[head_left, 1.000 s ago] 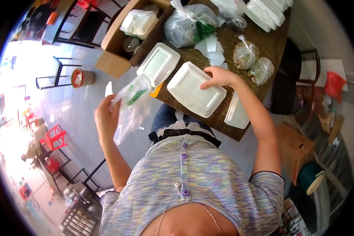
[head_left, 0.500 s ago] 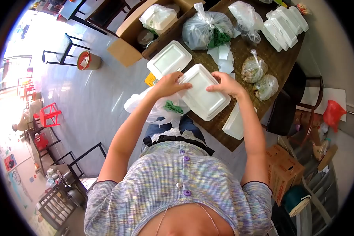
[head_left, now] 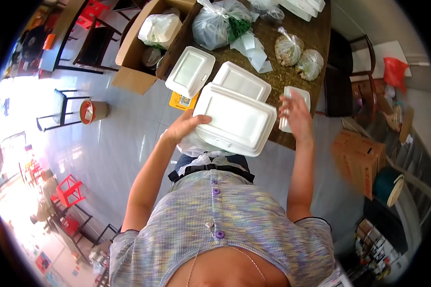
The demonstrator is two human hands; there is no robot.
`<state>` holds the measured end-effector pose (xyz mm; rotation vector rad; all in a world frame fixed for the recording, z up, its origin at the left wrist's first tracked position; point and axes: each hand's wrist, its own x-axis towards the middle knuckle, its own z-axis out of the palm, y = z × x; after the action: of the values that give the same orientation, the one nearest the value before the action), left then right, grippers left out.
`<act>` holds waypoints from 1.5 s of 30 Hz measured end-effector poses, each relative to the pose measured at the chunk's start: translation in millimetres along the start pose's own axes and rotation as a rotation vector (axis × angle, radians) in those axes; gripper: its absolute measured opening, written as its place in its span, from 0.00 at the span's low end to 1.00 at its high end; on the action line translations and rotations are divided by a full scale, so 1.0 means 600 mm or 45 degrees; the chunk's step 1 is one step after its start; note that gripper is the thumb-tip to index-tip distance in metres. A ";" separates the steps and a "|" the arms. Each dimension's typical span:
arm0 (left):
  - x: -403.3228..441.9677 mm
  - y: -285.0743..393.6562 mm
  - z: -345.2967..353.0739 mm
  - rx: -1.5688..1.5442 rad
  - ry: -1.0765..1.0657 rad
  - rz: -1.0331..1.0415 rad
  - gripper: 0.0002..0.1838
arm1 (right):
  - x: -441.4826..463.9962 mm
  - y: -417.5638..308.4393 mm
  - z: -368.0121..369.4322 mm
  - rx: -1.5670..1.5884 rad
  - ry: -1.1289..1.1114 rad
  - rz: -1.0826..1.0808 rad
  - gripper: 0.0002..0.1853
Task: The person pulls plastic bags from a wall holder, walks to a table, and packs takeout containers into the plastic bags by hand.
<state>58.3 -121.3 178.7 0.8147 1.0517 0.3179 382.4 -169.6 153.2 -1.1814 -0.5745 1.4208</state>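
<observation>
My left hand grips the left end of a white lidded takeaway box, thumb on top, in front of my waist at the table's near edge. Just behind it, partly covered, is a second white takeaway box. A third closed box sits to the left by the carton. At the right edge of the table, my right hand is over another white box. Its fingers are apart and slightly blurred; whether they touch that box I cannot tell.
On the brown table are a large knotted plastic bag, tissue paper, two small food bags and white boxes at the back. An open cardboard carton stands left. Chairs and a brown box are to the right.
My right hand has let go of the takeaway box and moved right. My left hand keeps hold of a box, now turned more sideways. Another box shows behind it. The view has shifted.
</observation>
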 end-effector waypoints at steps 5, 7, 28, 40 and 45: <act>-0.013 -0.033 0.039 -0.038 0.060 0.212 0.32 | -0.173 0.163 0.077 0.525 -0.200 -0.112 0.49; -0.009 -0.048 0.063 -0.021 0.023 0.287 0.29 | -0.177 0.163 0.171 0.512 0.217 -0.285 0.53; -0.200 -0.216 0.046 0.941 0.746 0.364 0.19 | -0.219 0.144 0.056 0.435 -0.315 0.330 0.36; -0.381 -0.271 -0.079 0.393 1.478 0.365 0.23 | -0.233 0.225 0.290 0.296 -1.034 0.710 0.33; -0.427 -0.271 -0.156 0.401 1.507 0.531 0.21 | -0.253 0.303 0.393 0.224 -0.974 0.965 0.34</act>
<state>-169.2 -341.5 202.4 1.1534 2.0607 1.0905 70.8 -289.1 134.3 -0.6927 -0.5081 2.5572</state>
